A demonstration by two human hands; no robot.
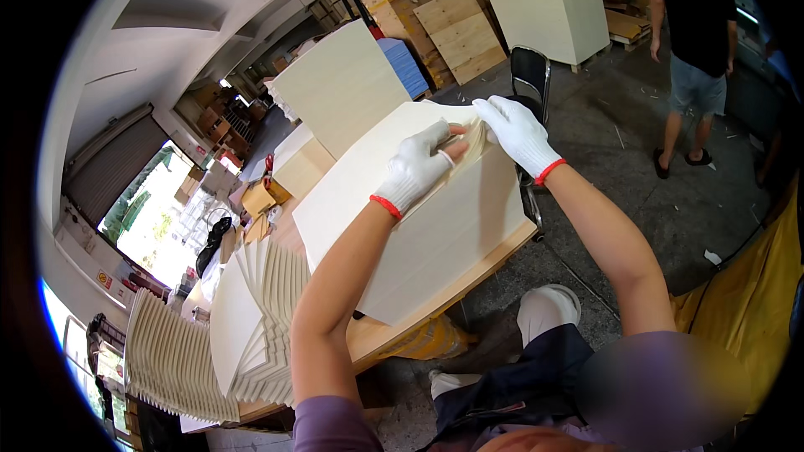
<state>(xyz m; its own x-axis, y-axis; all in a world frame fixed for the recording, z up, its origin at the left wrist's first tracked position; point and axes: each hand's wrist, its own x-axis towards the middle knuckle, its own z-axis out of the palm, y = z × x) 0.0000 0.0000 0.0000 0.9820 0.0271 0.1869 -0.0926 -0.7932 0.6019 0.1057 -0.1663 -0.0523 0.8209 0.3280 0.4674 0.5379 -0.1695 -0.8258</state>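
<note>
A tall stack of cream paper sheets (435, 247) stands on the table in front of me. Both of my hands wear white knit gloves with red cuffs. My left hand (419, 163) lies on the top of the stack near its right edge; its bare thumb and a bare fingertip are spread apart beside the sheets. At the stack's far right corner, my right hand (515, 134) is closed over the edges of several top sheets (476, 141), which bend and fan up between the two hands. The right fingertips are partly hidden behind the paper.
Fanned piles of cream sheets (172, 360) lie left on the wooden table (394, 326). A black chair (530, 75) stands beyond the stack. Further off are a large pale block of sheets (548, 17), wooden boards (461, 33) and a person (691, 42) in dark top and shorts.
</note>
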